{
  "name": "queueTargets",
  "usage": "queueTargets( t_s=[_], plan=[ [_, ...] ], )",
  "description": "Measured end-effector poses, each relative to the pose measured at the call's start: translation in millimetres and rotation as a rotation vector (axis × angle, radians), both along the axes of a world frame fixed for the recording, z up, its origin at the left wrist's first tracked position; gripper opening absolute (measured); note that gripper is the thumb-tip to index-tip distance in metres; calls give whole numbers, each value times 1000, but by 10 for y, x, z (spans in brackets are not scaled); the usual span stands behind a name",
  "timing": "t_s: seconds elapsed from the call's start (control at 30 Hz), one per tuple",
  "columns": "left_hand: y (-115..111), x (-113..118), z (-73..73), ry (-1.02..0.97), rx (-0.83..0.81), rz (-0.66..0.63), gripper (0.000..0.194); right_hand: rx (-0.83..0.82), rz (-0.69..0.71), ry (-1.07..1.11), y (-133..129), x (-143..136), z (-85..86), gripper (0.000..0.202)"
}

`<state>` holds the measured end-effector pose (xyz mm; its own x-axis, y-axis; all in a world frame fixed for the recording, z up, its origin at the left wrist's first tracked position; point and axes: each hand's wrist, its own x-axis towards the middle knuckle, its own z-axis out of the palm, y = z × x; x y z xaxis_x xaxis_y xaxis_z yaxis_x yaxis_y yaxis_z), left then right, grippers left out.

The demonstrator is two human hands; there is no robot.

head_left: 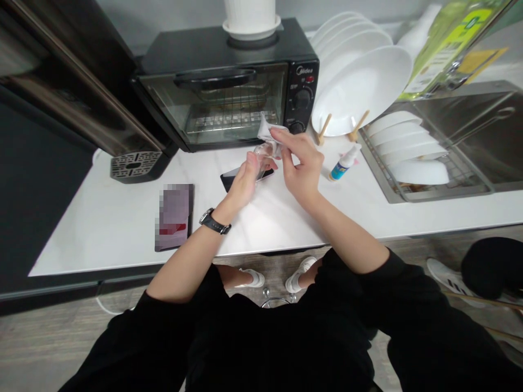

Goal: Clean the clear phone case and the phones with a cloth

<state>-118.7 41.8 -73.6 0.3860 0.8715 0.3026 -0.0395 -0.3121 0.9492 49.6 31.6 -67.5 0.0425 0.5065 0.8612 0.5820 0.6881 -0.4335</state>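
Note:
My left hand [244, 182], wearing a black-strapped watch [215, 221], grips a small clear, see-through object [265, 152] between thumb and fingers. What kind of object it is cannot be made out. In my right hand [301, 163] a crumpled white tissue [267, 130] is pinched and pressed against the clear object's upper end. Both hands are close together above the white counter. A dark phone-like slab [229, 179] lies below them, partly hidden by my left hand. To the right of my right hand stands a small spray bottle [343, 164] with a blue label.
A black toaster oven [229, 103] stands behind my hands, with a white pot [251, 19] on top. White plates [363, 87] lean in a rack beside it. Bowls [404, 144] sit over the sink [469, 130] at right. A tablet-like device [175, 218] lies at left.

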Motion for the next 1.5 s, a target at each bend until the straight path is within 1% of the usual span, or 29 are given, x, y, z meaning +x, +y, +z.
queueTargets(
  t_s=[0.17,0.27,0.33,0.4,0.47,0.57,0.67,0.73,0.8,0.87,1.07,1.17,1.23,1.33,1.4,1.5],
  plan=[
    [-6,-7,-12,-25,-7,-31,108,47,51,83,-8,-8,8,37],
    [-17,-1,-38,-50,13,-63,101,66,42,84,-58,-42,64,35],
    [-25,1,-55,-62,33,-73,95,129,98,73,-95,-66,95,36],
    [-33,-6,-62,-55,46,-66,92,186,186,49,-126,-82,106,38],
    [-44,-24,-57,-27,50,-47,91,173,234,24,-146,-90,95,40],
    [-60,-51,-47,19,47,-21,91,75,234,-13,-155,-93,60,40],
    [-60,-47,-64,17,42,16,91,31,231,-30,-146,-94,40,40],
    [-48,-24,-86,-26,41,6,90,36,222,-10,-130,-91,39,41],
    [-33,1,-101,-86,50,-31,88,53,204,29,-102,-80,38,41],
    [-26,15,-96,-115,51,-55,87,64,174,69,-64,-60,32,41],
    [-44,-9,-5,-84,35,-52,100,73,85,109,11,-14,-4,39],
    [-28,-11,-18,-75,32,-44,100,53,71,107,-4,-22,6,39],
    [-13,-7,-49,-83,33,-45,99,50,91,116,-31,-39,33,38],
    [-10,-11,-81,-81,46,-48,91,111,163,110,-88,-74,95,38],
    [-24,-24,-78,-47,50,-31,88,176,214,74,-128,-98,135,41],
    [-57,-47,-56,15,47,1,90,235,260,20,-167,-118,171,48]
  ],
)
